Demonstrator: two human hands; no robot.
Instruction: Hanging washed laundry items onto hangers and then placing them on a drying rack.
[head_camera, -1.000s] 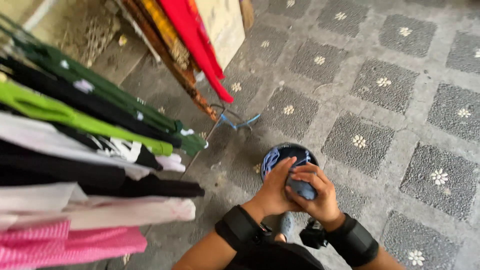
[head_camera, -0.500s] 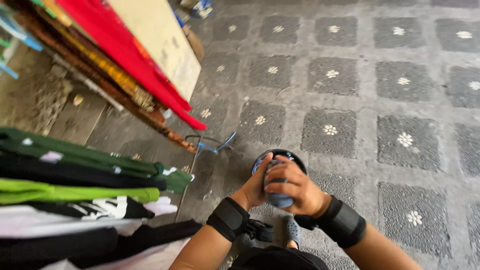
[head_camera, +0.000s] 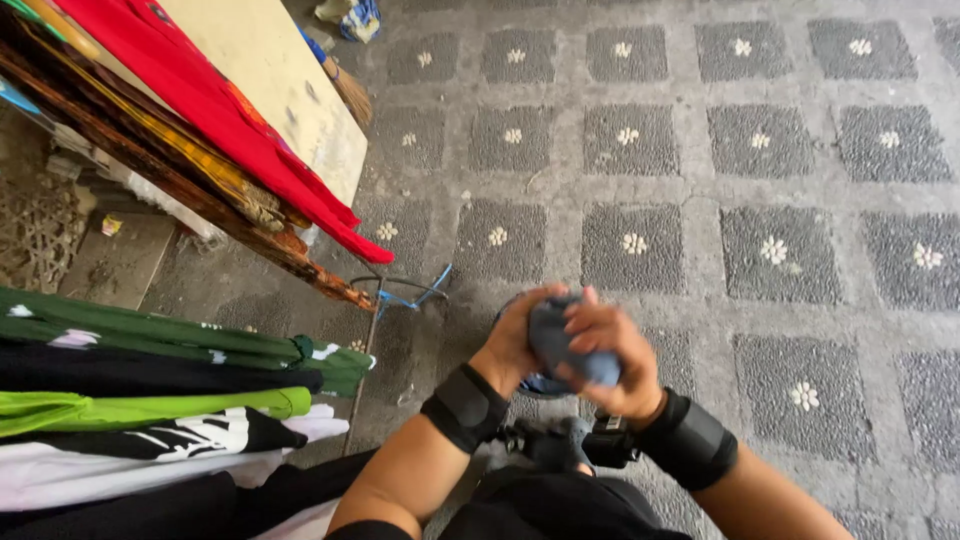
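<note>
Both hands are clamped around a wad of grey-blue cloth (head_camera: 560, 345) held at waist height over the paved ground: the left hand (head_camera: 515, 340) wraps it from the near side with fingers clenched, and the right hand (head_camera: 610, 355) closes over the top and front, its fingers (head_camera: 590, 325) curled tight into the fabric. Black wrist bands sit on both forearms. Directly beneath the cloth the rim of a dark round basin (head_camera: 540, 385) peeps out, mostly hidden by the hands. Judging by the grip, this looks like wringing or squeezing; it goes best with the hands twisting against each other while the wad is kept centred over the basin, so drips fall inside and not on the person's dark clothing just below. To the left, a rack of folded garments (head_camera: 160, 400) in green, black and white lies near the left elbow, and a slanted wooden board draped with red fabric (head_camera: 210, 110) leans above a thin blue-ended metal stand (head_camera: 405, 295), which is the closest snag. To the right and ahead, the pebble-patterned pavement (head_camera: 780, 250) gives ample elbow room.
</note>
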